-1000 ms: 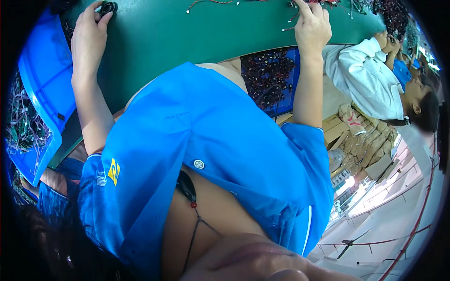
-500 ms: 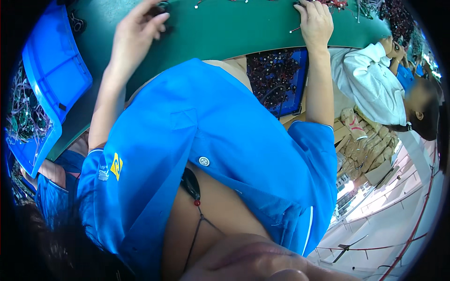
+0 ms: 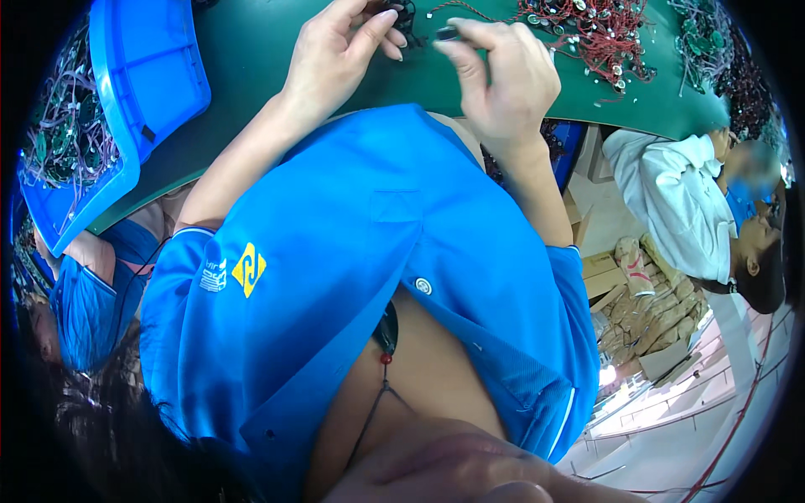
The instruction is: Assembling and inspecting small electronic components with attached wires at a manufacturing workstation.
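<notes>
At the far edge of the picture both my hands are raised over the green table [image 3: 251,50], close together. My left hand [image 3: 331,59] is closed, its fingers curled round a dark, tangled black piece [image 3: 404,23] that looks like thin wire; part of it is hidden by the fingers. My right hand [image 3: 511,80] pinches a small, dark, round part [image 3: 447,33] between thumb and forefinger, a short gap from the black piece. Behind the right hand lies a thin red wire [image 3: 461,10] with a white end. A pile of red wires [image 3: 599,38] with small round parts spreads to its right.
On the left a blue plastic bin [image 3: 117,101] holds green and pale wired pieces [image 3: 67,138]. More green pieces [image 3: 700,42] and dark wired parts [image 3: 742,84] are heaped far right. A blue crate [image 3: 570,151] sits under the table edge. Co-workers sit at left [image 3: 88,293] and right [image 3: 679,201].
My left hand has moved right with the dark piece. My right hand has come away from the red wires, moving left and nearer, and now pinches a small dark part. The view has shifted.
</notes>
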`<state>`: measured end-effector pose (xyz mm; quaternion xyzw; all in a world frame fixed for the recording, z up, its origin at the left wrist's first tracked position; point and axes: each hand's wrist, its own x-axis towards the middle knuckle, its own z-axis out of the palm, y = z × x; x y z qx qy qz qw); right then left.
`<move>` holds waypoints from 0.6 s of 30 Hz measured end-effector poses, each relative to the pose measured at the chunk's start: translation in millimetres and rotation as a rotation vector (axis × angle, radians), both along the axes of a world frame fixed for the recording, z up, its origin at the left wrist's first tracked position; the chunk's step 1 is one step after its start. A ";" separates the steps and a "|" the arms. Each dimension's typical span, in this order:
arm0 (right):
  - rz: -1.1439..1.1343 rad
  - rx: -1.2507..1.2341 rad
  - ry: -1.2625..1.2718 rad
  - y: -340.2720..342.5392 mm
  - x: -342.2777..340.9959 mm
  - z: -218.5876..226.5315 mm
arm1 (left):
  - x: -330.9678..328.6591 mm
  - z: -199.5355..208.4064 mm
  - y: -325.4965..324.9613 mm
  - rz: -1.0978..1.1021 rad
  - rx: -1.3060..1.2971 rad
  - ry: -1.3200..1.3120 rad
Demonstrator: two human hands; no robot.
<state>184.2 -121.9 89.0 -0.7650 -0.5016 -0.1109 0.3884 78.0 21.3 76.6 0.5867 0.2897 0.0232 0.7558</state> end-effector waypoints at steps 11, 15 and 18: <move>0.204 -0.013 0.292 32.8 -25.7 8.2 | -14.5 -25.4 10.7 0.004 -0.003 -0.104; 0.134 0.282 -0.034 69.5 -44.7 -7.0 | -22.2 -36.8 14.3 0.041 -0.017 -0.367; 0.088 0.044 -0.046 54.1 -26.7 -19.4 | -20.8 -33.4 14.9 0.054 0.141 -0.181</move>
